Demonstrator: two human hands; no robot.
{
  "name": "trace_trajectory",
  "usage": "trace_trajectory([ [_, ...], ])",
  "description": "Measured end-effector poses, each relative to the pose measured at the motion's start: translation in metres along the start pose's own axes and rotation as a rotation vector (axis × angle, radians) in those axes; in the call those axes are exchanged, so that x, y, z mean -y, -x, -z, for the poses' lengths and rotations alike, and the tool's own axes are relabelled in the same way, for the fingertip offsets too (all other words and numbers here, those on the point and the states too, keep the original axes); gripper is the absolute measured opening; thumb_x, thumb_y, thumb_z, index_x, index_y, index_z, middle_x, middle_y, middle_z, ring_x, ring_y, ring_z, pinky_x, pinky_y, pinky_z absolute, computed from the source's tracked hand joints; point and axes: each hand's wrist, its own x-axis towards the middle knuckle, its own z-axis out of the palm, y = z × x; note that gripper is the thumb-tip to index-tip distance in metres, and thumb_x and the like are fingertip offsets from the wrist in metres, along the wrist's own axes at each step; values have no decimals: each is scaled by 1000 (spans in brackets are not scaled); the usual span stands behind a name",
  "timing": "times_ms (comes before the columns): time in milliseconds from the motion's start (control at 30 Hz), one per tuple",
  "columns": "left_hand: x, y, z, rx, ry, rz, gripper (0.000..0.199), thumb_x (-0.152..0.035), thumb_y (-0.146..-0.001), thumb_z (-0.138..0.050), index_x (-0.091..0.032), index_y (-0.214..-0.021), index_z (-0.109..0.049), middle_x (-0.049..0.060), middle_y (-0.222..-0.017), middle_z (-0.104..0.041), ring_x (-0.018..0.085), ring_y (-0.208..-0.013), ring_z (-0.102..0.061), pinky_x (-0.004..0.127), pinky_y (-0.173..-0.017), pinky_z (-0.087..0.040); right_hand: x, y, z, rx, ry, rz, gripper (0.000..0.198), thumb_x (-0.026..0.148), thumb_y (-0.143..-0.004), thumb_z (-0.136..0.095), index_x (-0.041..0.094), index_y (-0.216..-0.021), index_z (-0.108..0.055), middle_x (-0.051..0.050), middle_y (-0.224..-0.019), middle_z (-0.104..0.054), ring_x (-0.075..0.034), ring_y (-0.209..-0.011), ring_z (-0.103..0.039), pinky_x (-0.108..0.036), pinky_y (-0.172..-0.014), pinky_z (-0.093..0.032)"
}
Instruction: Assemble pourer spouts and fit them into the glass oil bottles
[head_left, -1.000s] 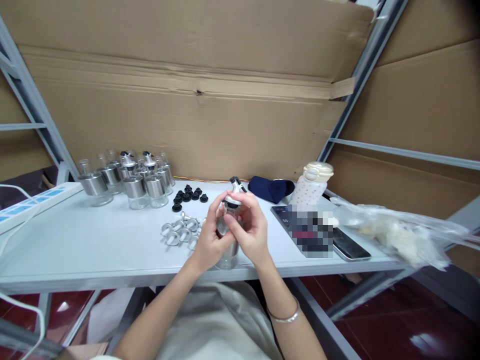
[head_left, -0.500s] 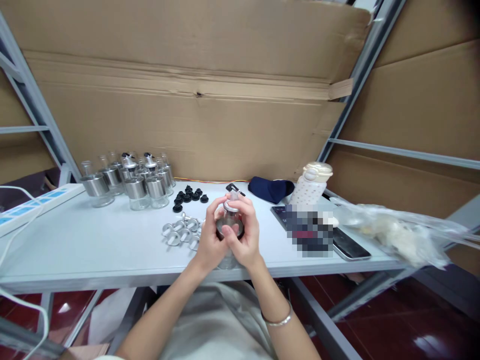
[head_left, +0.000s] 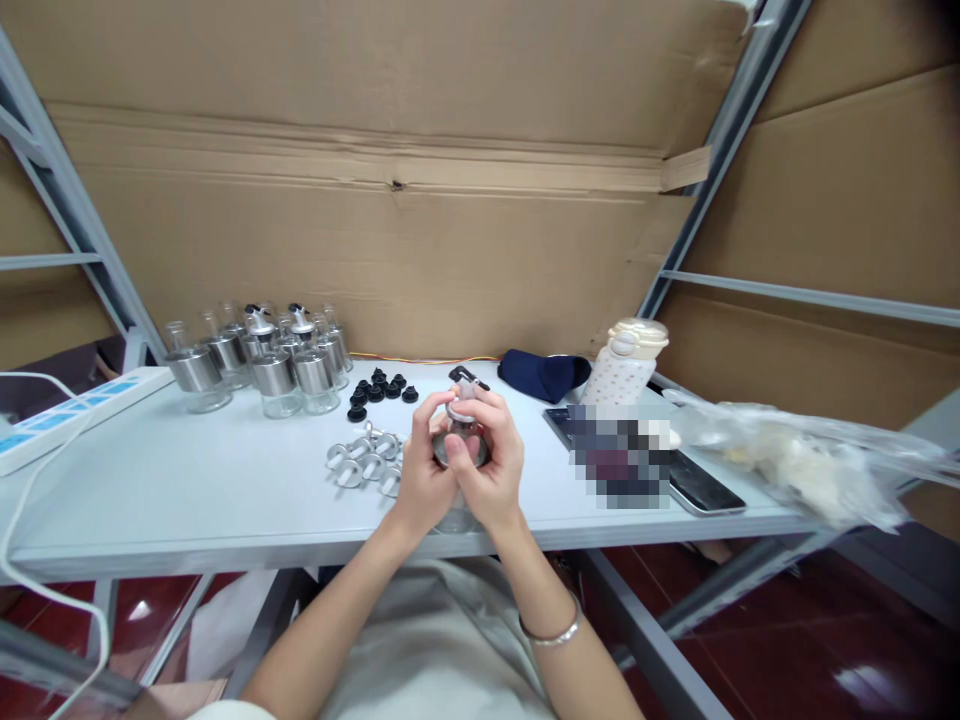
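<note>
Both my left hand [head_left: 427,460] and my right hand [head_left: 491,455] are closed around one glass oil bottle [head_left: 456,518] at the front edge of the table. The bottle stands upright, its metal band mostly hidden by my fingers. My fingers press about the metal collar of its pour spout [head_left: 465,390], whose black flip lid points up and to the right. Just left of my hands lie several silver spout caps with stems [head_left: 367,465]. Behind those is a cluster of small black stoppers [head_left: 379,388].
Several glass bottles with metal bands [head_left: 277,375] stand at the back left, two with spouts on. A power strip [head_left: 82,415] lies at the left edge. To the right are a navy cap [head_left: 544,374], a dotted flask [head_left: 624,365], a phone [head_left: 705,485] and a plastic bag [head_left: 795,460].
Both hands stay around the bottle, with only a slight shift of the fingers at its neck. The whole view has moved a little.
</note>
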Motion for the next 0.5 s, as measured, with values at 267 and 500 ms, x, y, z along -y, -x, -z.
trace_trajectory([
  [267, 4, 4, 0, 24, 10, -14, 41, -36, -90, -54, -29, -126, -35, 4, -101, -62, 16, -81, -62, 34, -75, -52, 2, 4, 4, -25, 20, 59, 19, 23, -87, -51, 27, -104, -58, -7, -103, -63, -24, -108, -59, -42, -88, -50],
  [500, -42, -6, 12, 65, -5, -160, 37, -30, -92, -52, -31, -125, -36, 3, -101, -62, 15, -81, -62, 31, -73, -52, 17, 10, 10, -80, -134, 74, 41, 45, -90, -44, 34, -130, -44, -8, -143, -38, -30, -123, -49, -53, -96, -45],
])
